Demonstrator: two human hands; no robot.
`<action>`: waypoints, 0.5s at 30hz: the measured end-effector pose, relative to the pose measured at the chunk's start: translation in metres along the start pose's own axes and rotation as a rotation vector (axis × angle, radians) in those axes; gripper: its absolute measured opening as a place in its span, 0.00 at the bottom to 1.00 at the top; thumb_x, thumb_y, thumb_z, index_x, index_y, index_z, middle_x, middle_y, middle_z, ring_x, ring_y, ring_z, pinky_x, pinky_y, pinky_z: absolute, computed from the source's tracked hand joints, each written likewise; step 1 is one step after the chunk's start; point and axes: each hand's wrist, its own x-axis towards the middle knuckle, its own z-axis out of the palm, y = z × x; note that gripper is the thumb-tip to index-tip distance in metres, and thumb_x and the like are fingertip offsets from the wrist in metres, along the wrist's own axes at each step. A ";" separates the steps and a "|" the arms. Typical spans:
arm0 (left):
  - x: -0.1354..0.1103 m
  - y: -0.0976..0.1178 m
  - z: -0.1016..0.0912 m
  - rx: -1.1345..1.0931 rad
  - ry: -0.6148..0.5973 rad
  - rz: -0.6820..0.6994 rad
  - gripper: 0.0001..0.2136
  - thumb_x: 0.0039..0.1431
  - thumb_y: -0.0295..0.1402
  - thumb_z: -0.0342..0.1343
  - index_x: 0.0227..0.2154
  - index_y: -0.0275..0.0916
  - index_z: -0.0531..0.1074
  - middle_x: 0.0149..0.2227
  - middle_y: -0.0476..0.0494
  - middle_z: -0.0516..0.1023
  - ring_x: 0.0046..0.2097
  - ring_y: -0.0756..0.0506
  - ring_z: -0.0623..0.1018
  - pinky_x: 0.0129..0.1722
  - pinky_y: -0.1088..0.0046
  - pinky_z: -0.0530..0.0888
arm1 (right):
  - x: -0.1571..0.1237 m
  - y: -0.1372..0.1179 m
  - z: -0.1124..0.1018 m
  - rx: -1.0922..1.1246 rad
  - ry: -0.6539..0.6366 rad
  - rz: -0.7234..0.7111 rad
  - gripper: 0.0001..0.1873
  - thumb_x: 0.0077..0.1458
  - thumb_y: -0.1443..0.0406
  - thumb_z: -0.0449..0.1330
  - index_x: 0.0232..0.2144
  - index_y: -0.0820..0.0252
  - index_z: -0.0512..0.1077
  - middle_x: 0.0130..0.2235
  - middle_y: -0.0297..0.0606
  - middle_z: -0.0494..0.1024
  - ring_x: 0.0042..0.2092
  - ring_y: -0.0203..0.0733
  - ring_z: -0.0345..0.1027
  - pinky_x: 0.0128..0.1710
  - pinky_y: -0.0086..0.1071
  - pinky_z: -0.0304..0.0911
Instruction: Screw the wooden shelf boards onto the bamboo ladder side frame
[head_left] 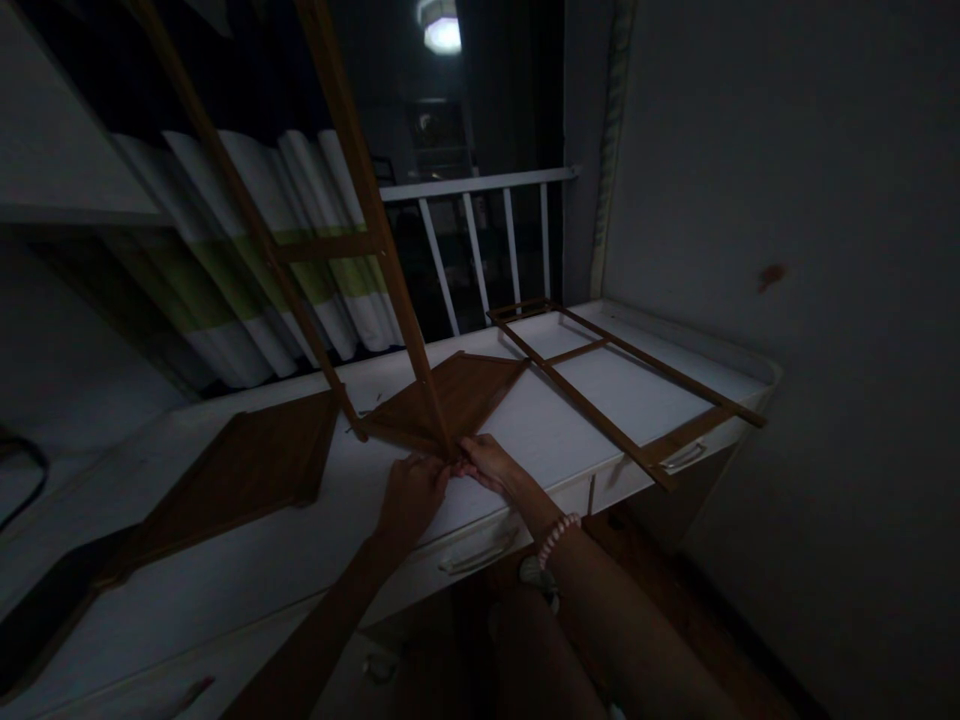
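A brown wooden ladder-like frame [395, 290] stands upright and leaning, its foot meeting the near corner of a wooden shelf panel [469, 385] on the white counter. My left hand [414, 490] is closed at that corner, its fingertips against the foot of the frame. From the other side my right hand [487, 462], with a beaded bracelet above the wrist, has its fingers closed on the same joint. The fingertips of both hands meet there. Any small fastener between them is hidden by the fingers and the dim light.
A second wooden frame [592, 405] lies flat on the right, its ends jutting past the counter's [442, 525] front edge. Another wooden panel [247, 462] lies left, beside a dark flat object [64, 595]. Behind are a striped curtain [262, 190] and white railing [480, 186].
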 end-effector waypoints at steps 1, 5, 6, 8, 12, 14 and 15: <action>0.000 -0.002 -0.001 -0.076 -0.020 -0.016 0.12 0.51 0.32 0.42 0.23 0.38 0.70 0.27 0.44 0.75 0.32 0.46 0.72 0.35 0.71 0.63 | 0.000 0.000 0.000 0.002 -0.001 0.003 0.14 0.52 0.72 0.45 0.16 0.65 0.59 0.08 0.31 0.61 0.11 0.28 0.56 0.11 0.19 0.51; -0.002 -0.013 0.000 -0.337 -0.053 -0.129 0.12 0.49 0.37 0.44 0.24 0.39 0.71 0.26 0.49 0.76 0.28 0.49 0.73 0.31 0.76 0.65 | 0.000 0.000 0.001 0.012 -0.003 0.008 0.14 0.52 0.73 0.43 0.17 0.65 0.58 0.08 0.31 0.61 0.12 0.30 0.57 0.13 0.20 0.54; -0.003 -0.015 0.001 -0.402 -0.061 -0.147 0.12 0.48 0.38 0.45 0.24 0.39 0.71 0.26 0.49 0.76 0.28 0.49 0.73 0.31 0.76 0.65 | 0.000 0.000 0.001 0.015 -0.002 0.007 0.14 0.52 0.73 0.44 0.17 0.65 0.59 0.08 0.31 0.61 0.12 0.30 0.58 0.13 0.20 0.54; -0.005 -0.020 0.003 -0.493 -0.084 -0.160 0.12 0.47 0.38 0.45 0.23 0.39 0.72 0.25 0.49 0.77 0.28 0.49 0.73 0.30 0.76 0.65 | 0.001 0.000 0.001 0.019 -0.002 0.003 0.13 0.52 0.73 0.44 0.17 0.65 0.59 0.08 0.30 0.61 0.12 0.30 0.58 0.13 0.21 0.54; -0.006 -0.023 0.005 -0.552 -0.119 -0.188 0.15 0.47 0.40 0.45 0.17 0.37 0.71 0.20 0.49 0.75 0.23 0.50 0.71 0.25 0.77 0.63 | 0.002 0.002 0.000 0.030 -0.018 -0.005 0.13 0.51 0.73 0.45 0.18 0.65 0.59 0.09 0.31 0.62 0.13 0.30 0.58 0.13 0.21 0.54; -0.005 -0.023 0.005 -0.546 -0.120 -0.200 0.15 0.46 0.40 0.46 0.15 0.37 0.70 0.17 0.49 0.74 0.21 0.50 0.69 0.24 0.77 0.62 | 0.002 0.002 -0.001 0.037 -0.032 -0.011 0.12 0.51 0.73 0.45 0.17 0.65 0.59 0.10 0.30 0.62 0.13 0.29 0.57 0.13 0.20 0.53; -0.005 -0.022 0.004 -0.541 -0.113 -0.204 0.15 0.46 0.40 0.46 0.15 0.37 0.70 0.17 0.49 0.73 0.21 0.50 0.69 0.24 0.76 0.62 | 0.002 0.002 -0.001 0.043 -0.037 -0.017 0.12 0.51 0.73 0.46 0.17 0.65 0.59 0.10 0.30 0.61 0.13 0.28 0.56 0.13 0.20 0.53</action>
